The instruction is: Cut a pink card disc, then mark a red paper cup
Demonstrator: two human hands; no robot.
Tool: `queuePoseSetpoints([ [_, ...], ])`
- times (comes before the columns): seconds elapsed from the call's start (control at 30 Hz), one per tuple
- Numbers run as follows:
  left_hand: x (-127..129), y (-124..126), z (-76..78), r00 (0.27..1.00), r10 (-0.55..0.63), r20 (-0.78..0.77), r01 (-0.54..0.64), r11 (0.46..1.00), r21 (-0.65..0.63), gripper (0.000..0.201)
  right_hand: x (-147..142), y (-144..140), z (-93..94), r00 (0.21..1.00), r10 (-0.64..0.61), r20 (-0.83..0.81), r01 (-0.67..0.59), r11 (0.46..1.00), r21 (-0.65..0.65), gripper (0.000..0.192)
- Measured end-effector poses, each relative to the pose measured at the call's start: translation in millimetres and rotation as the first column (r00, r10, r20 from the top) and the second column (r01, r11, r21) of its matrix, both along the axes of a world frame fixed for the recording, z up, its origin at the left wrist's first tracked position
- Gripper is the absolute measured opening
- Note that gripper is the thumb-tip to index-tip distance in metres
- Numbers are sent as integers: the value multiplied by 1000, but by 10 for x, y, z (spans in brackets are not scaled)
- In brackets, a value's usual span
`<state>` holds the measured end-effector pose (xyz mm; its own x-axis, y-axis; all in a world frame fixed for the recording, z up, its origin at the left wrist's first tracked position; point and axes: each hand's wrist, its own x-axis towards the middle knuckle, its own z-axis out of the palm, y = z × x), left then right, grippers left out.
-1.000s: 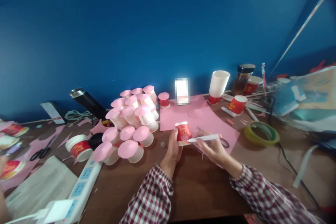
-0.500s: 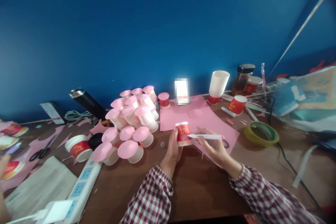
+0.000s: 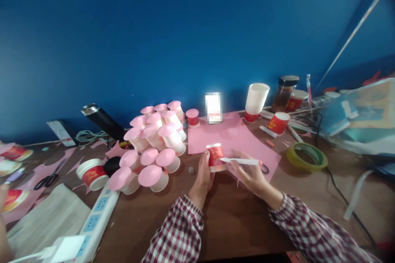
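Observation:
My left hand is closed around the left side of a red paper cup with a white rim and gold print. In my right hand is a white marker, its tip at the cup's red side; whether tip and cup touch I cannot tell. Beneath and behind the hands lies a sheet of pink paper, with part of a pair of scissors showing beside my right hand. Left of the cup stand several white cups topped with pink paper discs.
A power strip, a black flask and a white-and-red cup are on the left. Another person's hand shows at the left edge. A cup stack, a red cup and a tape roll stand right.
The marker and my right hand have shifted very slightly left. My left hand and the cup look unmoved.

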<state>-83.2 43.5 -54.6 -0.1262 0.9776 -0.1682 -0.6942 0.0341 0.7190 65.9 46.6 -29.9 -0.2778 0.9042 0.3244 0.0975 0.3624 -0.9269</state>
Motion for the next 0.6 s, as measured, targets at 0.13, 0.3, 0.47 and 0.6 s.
queuePoseSetpoints([
  [0.13,2,1,-2,1000,11,9,-11,1000,3,29,11,2,13,999,-32,9,32,999,8,15],
  [0.3,5,-10,35,1000,-31,-2,31,999,25,31,4,-12,4,1000,26,-4,-26,1000,-10,14],
  [0.47,-2,-6,15,1000,-20,0,20,1000,8,33,5,-2,3,1000,-3,-15,3,1000,2,14],
  [0.6,-10,-4,8,1000,-24,-5,24,1000,1,35,9,0,7,1000,8,-11,-8,1000,3,15],
])
